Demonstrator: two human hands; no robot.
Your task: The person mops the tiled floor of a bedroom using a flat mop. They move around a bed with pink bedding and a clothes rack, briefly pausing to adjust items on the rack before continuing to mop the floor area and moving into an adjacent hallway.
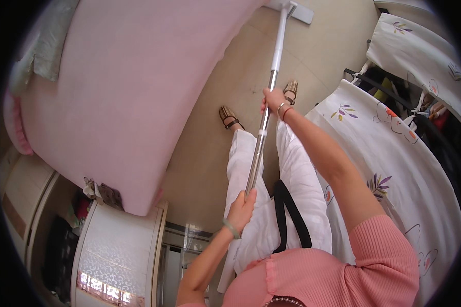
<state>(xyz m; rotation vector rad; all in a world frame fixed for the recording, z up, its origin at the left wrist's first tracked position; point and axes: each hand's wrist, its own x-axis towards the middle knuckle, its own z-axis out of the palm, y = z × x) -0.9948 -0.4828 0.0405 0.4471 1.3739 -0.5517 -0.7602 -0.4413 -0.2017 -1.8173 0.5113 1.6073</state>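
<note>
A pink-covered bed [123, 102] fills the left; near left stands a white patterned cabinet [120, 235]; right, floral white cloth [369, 138] drapes a dark rack [379, 88].

Beige floor [338, 46] — I stand here in striped shoes [226, 112] | white mop head [303, 15] on it | pink-covered bed [118, 102] — greyish bundle [53, 48] atop

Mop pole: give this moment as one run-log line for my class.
left hand: fingers around mop pole, nearer body | right hand: grips pole farther along | flat head: on floor, near pink-covered bed
</note>
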